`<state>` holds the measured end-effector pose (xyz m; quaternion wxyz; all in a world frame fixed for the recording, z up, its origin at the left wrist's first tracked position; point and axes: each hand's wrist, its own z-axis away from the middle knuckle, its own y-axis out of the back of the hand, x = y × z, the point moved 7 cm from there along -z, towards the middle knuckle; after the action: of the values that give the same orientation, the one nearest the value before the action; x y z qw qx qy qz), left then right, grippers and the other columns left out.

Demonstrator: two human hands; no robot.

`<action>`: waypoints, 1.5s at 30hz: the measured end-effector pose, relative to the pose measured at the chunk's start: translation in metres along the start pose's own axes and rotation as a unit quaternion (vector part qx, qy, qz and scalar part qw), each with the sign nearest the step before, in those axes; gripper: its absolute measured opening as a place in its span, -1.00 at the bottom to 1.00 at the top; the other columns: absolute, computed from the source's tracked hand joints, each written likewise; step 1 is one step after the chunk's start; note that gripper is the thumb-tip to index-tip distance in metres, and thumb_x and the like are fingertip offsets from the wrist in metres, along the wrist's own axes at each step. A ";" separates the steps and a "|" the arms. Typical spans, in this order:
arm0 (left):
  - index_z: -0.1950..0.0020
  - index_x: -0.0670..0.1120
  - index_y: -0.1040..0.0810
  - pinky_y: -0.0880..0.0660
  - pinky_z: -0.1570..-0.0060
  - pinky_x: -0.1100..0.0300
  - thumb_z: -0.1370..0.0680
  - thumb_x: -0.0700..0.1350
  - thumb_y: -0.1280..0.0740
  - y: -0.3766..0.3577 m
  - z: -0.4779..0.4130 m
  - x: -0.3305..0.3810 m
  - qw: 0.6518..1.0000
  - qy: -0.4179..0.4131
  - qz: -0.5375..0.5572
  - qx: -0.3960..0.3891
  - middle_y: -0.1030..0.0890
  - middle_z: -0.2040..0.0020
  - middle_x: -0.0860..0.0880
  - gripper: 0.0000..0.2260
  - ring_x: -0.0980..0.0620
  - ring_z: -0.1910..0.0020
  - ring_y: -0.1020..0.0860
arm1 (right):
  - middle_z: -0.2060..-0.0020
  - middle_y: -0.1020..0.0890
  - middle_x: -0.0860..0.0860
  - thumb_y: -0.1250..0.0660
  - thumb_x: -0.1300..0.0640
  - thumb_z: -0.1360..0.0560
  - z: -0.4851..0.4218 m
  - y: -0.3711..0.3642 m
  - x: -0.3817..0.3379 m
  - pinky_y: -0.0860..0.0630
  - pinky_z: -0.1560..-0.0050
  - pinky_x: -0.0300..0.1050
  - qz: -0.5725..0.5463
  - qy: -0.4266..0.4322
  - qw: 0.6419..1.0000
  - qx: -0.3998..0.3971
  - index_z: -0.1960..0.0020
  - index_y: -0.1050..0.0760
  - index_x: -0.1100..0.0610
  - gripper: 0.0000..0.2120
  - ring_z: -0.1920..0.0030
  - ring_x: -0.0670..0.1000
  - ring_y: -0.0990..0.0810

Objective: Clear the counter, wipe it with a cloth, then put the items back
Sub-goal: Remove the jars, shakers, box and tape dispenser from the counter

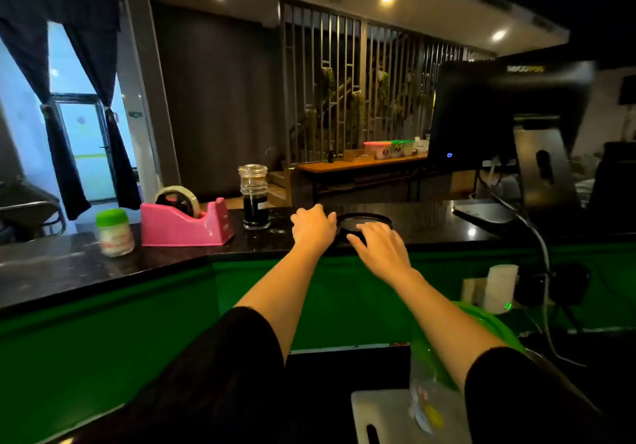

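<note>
**Where are the hands?**
Both forearms reach forward over the green counter front. The right hand [378,247] is nearer. Its fingers are spread and almost straight, with the tips resting on the near rim of a round black dish [365,219]. The left hand [313,225] sits at the dish's left side, fingers curled down against the rim. Whether they actually grip it, I cannot tell.

**And the dish itself?**
It lies flat on the black counter [430,223], close to the near edge, between the two hands. Being round, it has no long axis. Lifting it from both sides looks like the likely next move.

**Anything beyond?**
To the left stands a jar [254,199] of dark liquid, then a pink tape dispenser [186,221].
</note>
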<state>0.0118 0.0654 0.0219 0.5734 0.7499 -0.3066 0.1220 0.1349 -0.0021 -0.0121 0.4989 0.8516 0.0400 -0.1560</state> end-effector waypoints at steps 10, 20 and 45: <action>-0.34 -0.17 -0.29 -0.52 -0.10 -0.03 -0.53 -0.14 -0.31 -0.001 -0.019 0.004 0.992 0.095 0.086 -0.010 -0.49 -0.22 -0.20 -0.58 -0.22 -0.20 -0.50 | 0.08 -0.56 -0.04 -0.30 0.15 -0.52 -0.001 0.009 0.008 -0.23 -0.11 -0.02 -0.158 -0.010 0.978 0.135 0.13 -0.54 0.09 -0.92 -0.11 0.04 -0.46; -0.20 -0.25 -0.43 -0.42 0.00 0.16 -0.49 -0.26 -0.34 0.088 0.021 -0.056 0.956 0.059 0.271 0.099 -0.54 -0.16 -0.21 -0.70 -0.11 -0.13 -0.52 | 0.14 -0.42 -0.03 -0.27 0.31 -0.53 0.038 0.007 -0.075 -0.19 0.11 -0.32 -0.203 0.064 0.967 0.138 0.15 -0.51 0.23 -0.91 -0.01 0.00 -0.38; 0.03 -0.05 -0.55 -0.57 0.03 0.16 -0.33 -0.27 -0.51 0.170 0.456 -0.515 0.949 0.217 0.221 0.063 -0.65 0.12 -0.01 -0.71 0.04 0.07 -0.62 | 0.15 -0.50 -0.02 -0.27 0.21 -0.54 0.479 -0.222 -0.410 -0.37 0.01 -0.28 -0.291 0.207 0.921 -0.156 0.12 -0.56 0.18 -0.88 0.07 -0.09 -0.42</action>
<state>-0.5694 -0.2220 -0.2621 0.5362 0.6536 -0.3240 0.4247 -0.4120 -0.2687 -0.2901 0.5385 0.7274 0.4120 -0.1058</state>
